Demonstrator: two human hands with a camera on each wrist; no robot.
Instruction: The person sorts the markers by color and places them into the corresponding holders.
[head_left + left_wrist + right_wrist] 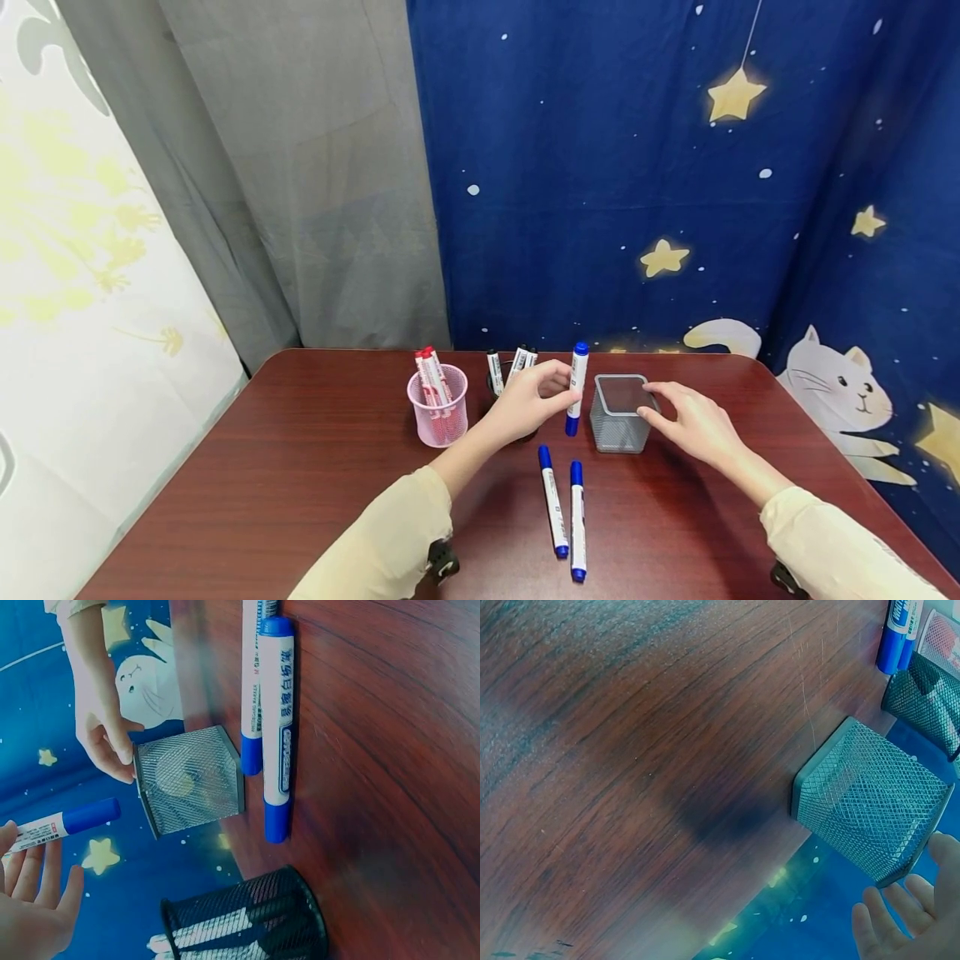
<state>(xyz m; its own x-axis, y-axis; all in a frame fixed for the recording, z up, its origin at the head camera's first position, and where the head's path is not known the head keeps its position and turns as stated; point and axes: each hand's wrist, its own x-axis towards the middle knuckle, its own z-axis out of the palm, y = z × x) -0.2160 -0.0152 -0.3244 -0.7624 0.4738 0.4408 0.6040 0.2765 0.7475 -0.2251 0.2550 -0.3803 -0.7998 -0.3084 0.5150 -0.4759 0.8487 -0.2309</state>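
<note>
My left hand (529,402) pinches a blue-capped whiteboard marker (577,388) between thumb and fingers, holding it upright above the table just left of the square grey mesh pen holder (621,429). The right hand (693,419) is at that holder's right rim, thumb and fingertips spread about its edge. No marker shows inside the mesh in the left wrist view. Two more blue markers, one (553,502) slightly slanted and another (577,521) beside it, lie on the table in front. In the left wrist view the held marker's blue cap (91,815) points toward the grey holder.
A round pink mesh holder (422,423) with red markers (435,379) stands on the left. Behind my left hand, a black mesh holder (289,907) contains black-capped markers (519,362). The dark red wooden table (337,500) ends at a blue star-patterned curtain (600,167).
</note>
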